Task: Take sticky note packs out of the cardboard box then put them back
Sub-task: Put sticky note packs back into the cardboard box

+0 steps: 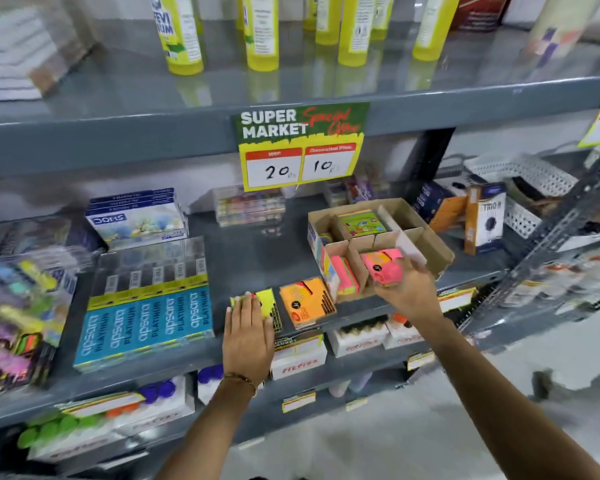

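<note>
Pink sticky note pack hovering at the box's front edge, two packs lying out on the shelf

I'm watching the right hand [407,289] gripping a pink sticky note pack [384,266] just over the near compartment of the cardboard box [430,244], while the left hand [248,332] is lying flat, fingers open, on the yellow sticky note pack [267,303] beside the orange sticky note pack [307,301] on the grey shelf [250,251]. I'm judging the risks: the box is sitting near the shelf lip, so a nudge could be tipping it off; the pink pack could be catching the cardboard divider; the yellow pack, lying at the edge, could be sliding off under the palm
</note>
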{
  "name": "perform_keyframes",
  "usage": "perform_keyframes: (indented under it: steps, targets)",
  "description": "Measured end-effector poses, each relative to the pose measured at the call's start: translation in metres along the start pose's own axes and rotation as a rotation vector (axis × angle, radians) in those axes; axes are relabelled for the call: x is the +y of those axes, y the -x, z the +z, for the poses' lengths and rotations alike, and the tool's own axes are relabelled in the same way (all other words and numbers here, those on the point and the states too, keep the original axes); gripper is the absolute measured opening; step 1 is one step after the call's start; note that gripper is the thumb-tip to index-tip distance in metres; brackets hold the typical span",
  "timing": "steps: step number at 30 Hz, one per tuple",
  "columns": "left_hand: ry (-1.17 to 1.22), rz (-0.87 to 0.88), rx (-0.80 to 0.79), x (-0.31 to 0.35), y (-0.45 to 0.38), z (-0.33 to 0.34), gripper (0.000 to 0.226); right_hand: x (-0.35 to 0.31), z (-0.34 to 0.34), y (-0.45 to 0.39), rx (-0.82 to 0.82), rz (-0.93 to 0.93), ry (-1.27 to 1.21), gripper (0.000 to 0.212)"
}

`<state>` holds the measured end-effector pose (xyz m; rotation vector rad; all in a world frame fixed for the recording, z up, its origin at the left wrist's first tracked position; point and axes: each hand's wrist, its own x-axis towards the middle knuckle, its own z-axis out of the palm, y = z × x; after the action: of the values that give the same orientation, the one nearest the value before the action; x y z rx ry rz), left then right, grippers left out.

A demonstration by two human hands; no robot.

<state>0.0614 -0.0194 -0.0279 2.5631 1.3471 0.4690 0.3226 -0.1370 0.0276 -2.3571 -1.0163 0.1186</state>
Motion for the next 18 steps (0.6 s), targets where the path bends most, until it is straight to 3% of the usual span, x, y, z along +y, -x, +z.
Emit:
perform_keyframes:
  steps: [5,14,16,18]
  targets:
    - [-0.029,-0.003,-0.033,0.001,0.001,-0.002,0.072,0.003,0.017,-0.014,-0.111,-0.002,0.044,0.068]
    - [-0.037,-0.039,-0.061,0.003,0.001,-0.006,0.073,0.008,0.012,-0.012,-0.256,-0.077,0.206,0.070]
    - [-0.035,-0.046,-0.073,0.004,0.001,-0.007,0.073,-0.004,0.002,-0.004,-0.158,-0.089,0.068,0.064]
    - [-0.033,-0.050,-0.084,0.004,0.001,-0.007,0.074,-0.025,-0.003,0.014,0.082,-0.096,-0.133,0.044]
